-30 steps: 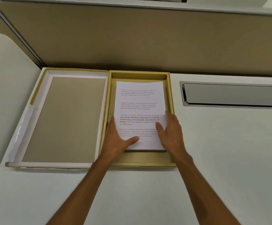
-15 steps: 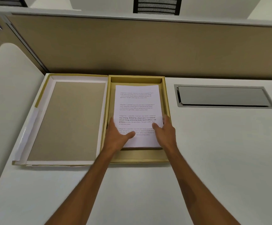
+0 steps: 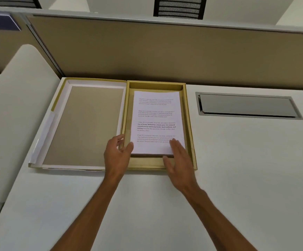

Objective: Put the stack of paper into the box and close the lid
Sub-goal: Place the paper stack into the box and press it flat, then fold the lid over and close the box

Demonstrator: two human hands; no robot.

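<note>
The stack of white printed paper lies flat inside the shallow yellow box on the desk. The box's lid lies open flat to the left, its tan inner face up, joined to the box along the middle edge. My left hand hovers at the box's near left wall, fingers apart, holding nothing. My right hand is spread over the paper's near right corner and the box's front part, also holding nothing.
A grey metal cable hatch is set into the white desk right of the box. A tan partition runs along the back. A rounded white divider stands to the left.
Both hands have lifted off the paper and drawn back toward me; the left hand has shifted left to the box's edge. The paper stays in the box.
</note>
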